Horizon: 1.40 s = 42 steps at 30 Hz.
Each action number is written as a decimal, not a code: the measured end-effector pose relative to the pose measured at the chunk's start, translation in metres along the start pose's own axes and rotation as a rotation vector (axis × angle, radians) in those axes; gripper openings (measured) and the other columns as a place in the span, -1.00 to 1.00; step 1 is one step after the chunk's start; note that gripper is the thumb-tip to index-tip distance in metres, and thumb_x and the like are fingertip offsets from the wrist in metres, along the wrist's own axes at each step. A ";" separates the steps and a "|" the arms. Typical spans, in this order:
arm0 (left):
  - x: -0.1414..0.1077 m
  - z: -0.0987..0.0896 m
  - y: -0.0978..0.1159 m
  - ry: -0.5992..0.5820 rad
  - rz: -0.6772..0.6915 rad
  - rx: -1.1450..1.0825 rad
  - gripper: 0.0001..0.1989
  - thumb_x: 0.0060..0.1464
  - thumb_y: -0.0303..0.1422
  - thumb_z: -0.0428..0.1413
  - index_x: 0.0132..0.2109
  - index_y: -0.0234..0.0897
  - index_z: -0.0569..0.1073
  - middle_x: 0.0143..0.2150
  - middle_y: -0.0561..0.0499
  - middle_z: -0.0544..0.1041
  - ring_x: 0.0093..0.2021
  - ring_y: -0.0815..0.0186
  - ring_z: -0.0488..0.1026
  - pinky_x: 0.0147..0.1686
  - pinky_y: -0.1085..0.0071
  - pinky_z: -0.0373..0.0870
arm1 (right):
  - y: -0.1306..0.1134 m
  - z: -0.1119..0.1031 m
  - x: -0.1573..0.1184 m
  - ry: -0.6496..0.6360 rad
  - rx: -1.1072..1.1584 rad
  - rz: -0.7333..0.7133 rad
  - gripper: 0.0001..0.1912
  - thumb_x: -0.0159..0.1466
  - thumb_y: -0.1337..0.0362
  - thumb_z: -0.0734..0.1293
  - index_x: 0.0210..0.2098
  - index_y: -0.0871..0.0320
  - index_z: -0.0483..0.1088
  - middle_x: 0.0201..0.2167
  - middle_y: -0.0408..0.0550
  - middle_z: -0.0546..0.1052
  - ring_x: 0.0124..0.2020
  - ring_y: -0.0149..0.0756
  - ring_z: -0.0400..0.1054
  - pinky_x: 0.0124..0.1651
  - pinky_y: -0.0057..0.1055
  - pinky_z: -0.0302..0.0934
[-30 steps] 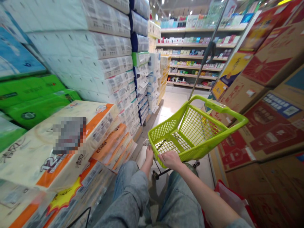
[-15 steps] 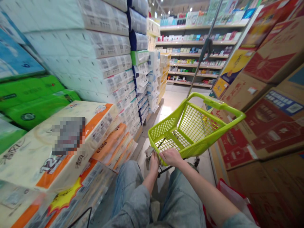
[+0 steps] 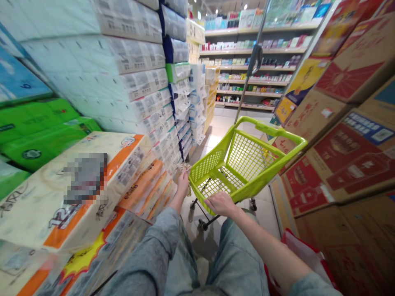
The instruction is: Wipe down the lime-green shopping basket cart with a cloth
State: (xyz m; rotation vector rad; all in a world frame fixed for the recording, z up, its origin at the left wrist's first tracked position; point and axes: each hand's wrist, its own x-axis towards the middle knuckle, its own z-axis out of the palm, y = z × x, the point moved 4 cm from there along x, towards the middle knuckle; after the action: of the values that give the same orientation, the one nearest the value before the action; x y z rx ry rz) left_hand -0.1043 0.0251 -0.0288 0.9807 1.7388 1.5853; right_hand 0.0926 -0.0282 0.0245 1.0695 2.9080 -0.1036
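Note:
A lime-green shopping cart (image 3: 247,164) with a mesh basket stands in front of my knees, its handle toward the right. My right hand (image 3: 221,203) is closed over the near rim of the basket. At the basket's left side, my left hand (image 3: 183,183) pinches a crumpled, pale patterned cloth (image 3: 182,167); part of it hangs below the fingers, against the cart's left corner. The basket holds nothing that I can make out.
Stacked tissue packs (image 3: 138,82) line the left. A cream-and-orange tissue pack (image 3: 77,181) has a blurred dark object on top. Cardboard cartons (image 3: 345,144) rise on the right, with a red-edged bag (image 3: 304,250) below. A metal pole (image 3: 247,82) stands behind the cart; stocked shelves (image 3: 247,53) are beyond.
My left hand has moved left and up from the cart's near corner to its left side, with the cloth now in fuller view. The right hand keeps its grip on the rim.

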 end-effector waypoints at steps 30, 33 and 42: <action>-0.004 -0.008 -0.006 -0.213 0.090 0.474 -0.83 0.10 -0.33 -0.07 -0.44 -0.24 0.23 -0.51 0.11 0.31 -0.45 0.38 0.27 -0.40 0.46 0.15 | 0.045 0.006 -0.007 -0.125 -0.051 0.062 -0.19 0.30 -0.15 -0.21 -0.44 0.15 0.51 -0.45 0.08 0.56 -0.38 -0.26 0.45 -0.40 -0.46 0.07; -0.011 -0.008 -0.008 -0.212 0.093 0.435 -0.82 0.11 -0.32 -0.08 -0.44 -0.23 0.21 -0.51 0.13 0.29 -0.45 0.39 0.26 -0.39 0.47 0.14 | 0.040 0.009 0.002 -0.096 -0.015 0.100 -0.18 0.29 -0.16 -0.23 -0.40 0.15 0.49 -0.41 0.07 0.57 -0.35 -0.23 0.46 -0.38 -0.44 0.09; -0.025 -0.006 -0.027 -0.142 0.020 0.297 -0.76 0.13 -0.34 -0.09 -0.51 -0.23 0.19 -0.54 0.14 0.25 -0.47 0.41 0.23 -0.41 0.50 0.14 | 0.012 0.026 0.025 -0.091 0.159 0.097 -0.28 0.31 -0.14 -0.19 -0.26 0.16 0.41 -0.28 0.06 0.55 -0.24 -0.24 0.43 -0.27 -0.43 0.14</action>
State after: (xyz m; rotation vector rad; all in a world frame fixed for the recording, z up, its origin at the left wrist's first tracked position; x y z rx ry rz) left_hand -0.0988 0.0003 -0.0567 1.2228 1.9027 1.2565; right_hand 0.0819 -0.0048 -0.0035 1.1921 2.8005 -0.3753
